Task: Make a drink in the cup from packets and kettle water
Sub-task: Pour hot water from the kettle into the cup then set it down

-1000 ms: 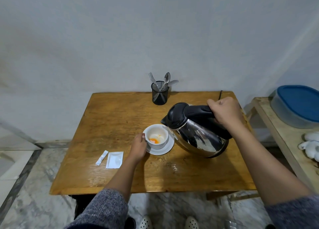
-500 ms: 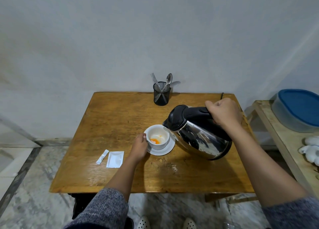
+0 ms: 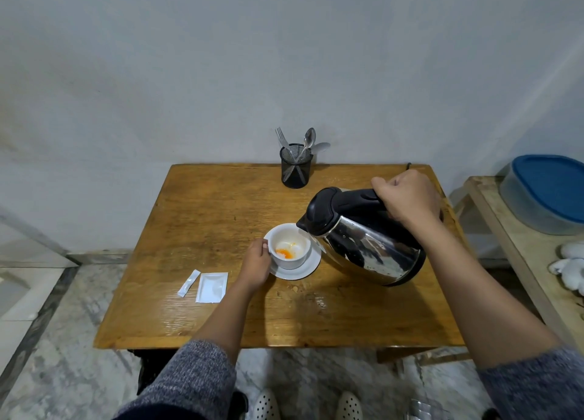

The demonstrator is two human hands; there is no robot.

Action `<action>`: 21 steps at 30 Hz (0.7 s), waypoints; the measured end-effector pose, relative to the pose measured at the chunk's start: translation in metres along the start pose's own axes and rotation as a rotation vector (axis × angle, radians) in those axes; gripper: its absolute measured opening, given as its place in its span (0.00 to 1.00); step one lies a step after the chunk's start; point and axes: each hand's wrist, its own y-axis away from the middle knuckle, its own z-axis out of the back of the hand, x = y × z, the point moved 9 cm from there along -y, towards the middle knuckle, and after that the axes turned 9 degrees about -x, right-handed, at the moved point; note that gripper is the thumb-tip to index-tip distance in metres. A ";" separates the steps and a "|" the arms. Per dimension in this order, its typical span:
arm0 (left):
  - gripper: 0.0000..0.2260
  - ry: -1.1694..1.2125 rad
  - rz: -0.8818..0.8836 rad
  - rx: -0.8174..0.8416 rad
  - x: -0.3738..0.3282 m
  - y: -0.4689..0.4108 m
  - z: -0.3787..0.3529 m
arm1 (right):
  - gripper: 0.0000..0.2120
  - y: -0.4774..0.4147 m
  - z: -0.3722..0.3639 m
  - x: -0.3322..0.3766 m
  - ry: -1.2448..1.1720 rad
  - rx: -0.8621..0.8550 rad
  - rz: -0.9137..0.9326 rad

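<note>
A white cup (image 3: 286, 259) stands on a white saucer (image 3: 308, 269) near the middle of the wooden table (image 3: 196, 211). Orange and white powder lies in its bottom. My left hand (image 3: 256, 264) grips the cup's left side. My right hand (image 3: 407, 198) is closed on the black handle of a steel kettle (image 3: 363, 245), held tilted with its spout at the cup's right rim. I cannot tell whether water is flowing. Two white packets lie left of the cup: a square one (image 3: 211, 287) and a thin stick (image 3: 189, 283).
A black mesh holder (image 3: 295, 169) with a fork and spoons stands at the table's back edge. To the right is a side shelf (image 3: 505, 245) with a blue-lidded container (image 3: 550, 192). Marble floor surrounds the table.
The kettle has shifted a little left and tipped lower, so its spout now sits at the cup's rim. My left hand has stayed on the cup.
</note>
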 end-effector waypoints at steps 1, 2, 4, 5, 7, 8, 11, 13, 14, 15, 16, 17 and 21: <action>0.13 -0.004 -0.002 -0.001 0.000 0.000 0.000 | 0.22 0.000 0.000 0.001 0.004 0.000 0.007; 0.13 -0.007 -0.006 -0.003 0.000 0.000 0.000 | 0.22 0.000 -0.001 0.002 0.008 0.001 0.012; 0.13 -0.012 -0.011 -0.004 0.000 0.000 0.000 | 0.22 0.000 -0.001 0.002 0.002 0.005 0.018; 0.13 -0.012 -0.010 -0.003 0.000 -0.001 0.000 | 0.22 0.000 -0.002 0.003 -0.001 0.006 0.020; 0.13 -0.006 -0.004 0.000 0.001 -0.001 0.000 | 0.22 0.000 -0.002 0.003 0.000 0.004 0.024; 0.13 -0.002 0.003 0.003 0.002 -0.001 -0.001 | 0.22 0.000 -0.002 0.004 0.002 0.005 0.027; 0.14 0.002 0.011 0.005 0.003 -0.001 -0.001 | 0.22 0.000 -0.004 0.005 0.002 0.015 0.032; 0.14 0.000 0.005 0.003 0.002 -0.001 0.000 | 0.22 0.000 -0.006 0.006 0.000 0.020 0.032; 0.14 -0.003 0.004 0.004 0.002 0.000 0.000 | 0.23 -0.001 -0.006 0.006 -0.002 0.020 0.031; 0.14 -0.004 0.005 0.004 0.001 0.000 0.001 | 0.23 -0.001 -0.006 0.006 -0.003 0.020 0.031; 0.14 -0.005 0.005 0.004 0.001 0.000 0.001 | 0.23 -0.001 -0.006 0.006 -0.003 0.019 0.030; 0.14 -0.007 0.004 0.004 0.001 0.000 0.001 | 0.23 -0.001 -0.006 0.006 -0.002 0.020 0.031; 0.14 -0.005 0.006 0.008 0.002 0.000 0.001 | 0.22 -0.001 -0.006 0.008 0.023 0.019 0.037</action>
